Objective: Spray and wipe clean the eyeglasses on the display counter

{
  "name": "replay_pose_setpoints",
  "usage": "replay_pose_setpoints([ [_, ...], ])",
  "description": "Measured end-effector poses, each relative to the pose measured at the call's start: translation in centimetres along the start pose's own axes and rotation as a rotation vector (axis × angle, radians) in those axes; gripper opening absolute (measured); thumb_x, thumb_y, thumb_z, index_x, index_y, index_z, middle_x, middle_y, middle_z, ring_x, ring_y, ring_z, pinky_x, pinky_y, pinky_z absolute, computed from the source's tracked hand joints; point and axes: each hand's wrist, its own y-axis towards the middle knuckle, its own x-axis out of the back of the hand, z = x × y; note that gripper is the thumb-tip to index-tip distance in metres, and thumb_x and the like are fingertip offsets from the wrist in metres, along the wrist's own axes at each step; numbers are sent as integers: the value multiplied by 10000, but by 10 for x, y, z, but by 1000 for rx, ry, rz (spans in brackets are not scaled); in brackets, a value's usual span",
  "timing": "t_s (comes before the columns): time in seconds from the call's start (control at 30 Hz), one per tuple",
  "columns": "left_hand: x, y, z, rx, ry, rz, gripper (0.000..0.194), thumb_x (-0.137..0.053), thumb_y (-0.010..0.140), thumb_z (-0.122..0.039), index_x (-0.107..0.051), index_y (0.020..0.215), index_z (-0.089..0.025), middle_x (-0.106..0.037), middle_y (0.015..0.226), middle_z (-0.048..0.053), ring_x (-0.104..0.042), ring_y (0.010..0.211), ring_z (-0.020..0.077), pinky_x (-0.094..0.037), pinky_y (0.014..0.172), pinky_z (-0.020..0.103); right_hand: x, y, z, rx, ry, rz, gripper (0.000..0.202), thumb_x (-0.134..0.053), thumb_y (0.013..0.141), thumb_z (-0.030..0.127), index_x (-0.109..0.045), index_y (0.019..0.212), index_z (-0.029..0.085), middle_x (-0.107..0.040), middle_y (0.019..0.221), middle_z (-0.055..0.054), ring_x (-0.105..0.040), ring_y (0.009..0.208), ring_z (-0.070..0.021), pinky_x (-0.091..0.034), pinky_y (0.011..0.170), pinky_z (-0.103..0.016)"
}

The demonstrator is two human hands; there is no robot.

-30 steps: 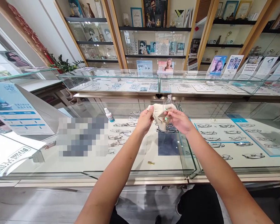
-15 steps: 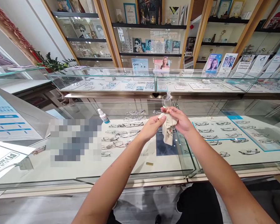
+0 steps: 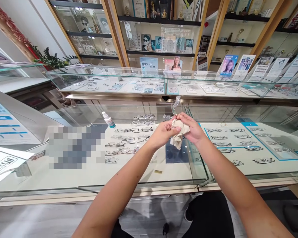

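Observation:
Both hands meet above the glass display case, around a pair of thin-rimmed eyeglasses [image 3: 176, 107]. One lens stands up beyond the fingers, with a small clear tag or piece of plastic on it; the other lens is covered. My left hand [image 3: 165, 133] is closed on a cream cleaning cloth [image 3: 180, 129], its thumb pressing the cloth over the hidden part of the glasses. My right hand [image 3: 191, 128] grips the frame, fingers near the bridge, with the cloth bunched against its palm.
A white spray bottle [image 3: 108, 119] stands on the case glass to the left. Several eyeglasses [image 3: 140, 130] lie inside the case. A dark blue cloth or mat [image 3: 176, 153] is below my hands, a small gold-coloured bar [image 3: 158, 171] nearer me. Another display counter [image 3: 114, 86] runs behind.
My left thumb has shifted right over the cloth, which is now more bunched up and hangs down less. The glasses stay in my hands. The view has tilted slightly downward.

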Motion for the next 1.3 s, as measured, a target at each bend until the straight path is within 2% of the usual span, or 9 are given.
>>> replay_pose_setpoints([
  [0.1,-4,0,-1,30,-47,-25,569,-1055,652,-516,-764,961,-136,-664,834,12,-558,738,126,-436,705,257,-1,0,-1,10,25,-11,321,-985,763,432,-740,838,239,-735,968,-12,-668,869,-170,-576,825,-301],
  [0.2,-9,0,0,21,-56,-75,593,-1067,625,-492,-769,997,-140,-688,918,24,-594,809,140,-468,753,259,-2,0,-4,15,84,-30,317,-994,758,404,-739,842,236,-729,976,-6,-681,922,-167,-584,855,-286],
  [0.4,-19,-1,9,-64,-18,-186,642,-958,753,-664,-751,1098,-164,-683,906,7,-582,815,142,-454,770,258,-5,0,-9,21,80,-41,318,-979,781,426,-723,874,261,-763,1015,-9,-716,1007,-197,-600,947,-326],
  [0.57,-19,2,14,-127,12,-236,625,-899,803,-708,-754,1101,-179,-707,908,20,-640,883,183,-495,847,288,-12,-3,-12,40,18,-66,359,-990,745,499,-733,849,271,-801,1050,-18,-741,1012,-216,-602,935,-339],
  [0.77,-20,3,11,-148,-11,-294,633,-900,785,-728,-747,1031,-164,-683,832,5,-580,766,153,-468,728,278,-22,-9,-10,79,-53,-90,361,-963,763,531,-717,830,275,-836,1120,-35,-756,1098,-259,-605,961,-386],
  [0.97,-22,1,5,-192,31,-379,653,-844,800,-803,-737,877,-163,-625,731,-6,-494,684,130,-418,649,278,-25,-13,-8,134,-113,-58,228,-900,856,502,-818,872,290,-860,1153,-23,-770,1121,-247,-586,986,-359],
  [1.13,-20,1,5,-200,62,-336,652,-832,802,-821,-712,796,-179,-605,704,-3,-476,669,130,-405,641,281,-25,-13,-6,151,-161,-99,213,-886,841,495,-828,866,291,-865,1099,-40,-781,1151,-267,-590,1031,-390],
  [1.3,-16,2,10,-144,-14,-252,583,-837,848,-760,-718,793,-191,-607,710,4,-500,690,144,-432,688,291,-22,-11,-2,115,-168,-151,251,-900,795,519,-810,815,286,-864,1045,-54,-796,1076,-287,-618,935,-410],
])
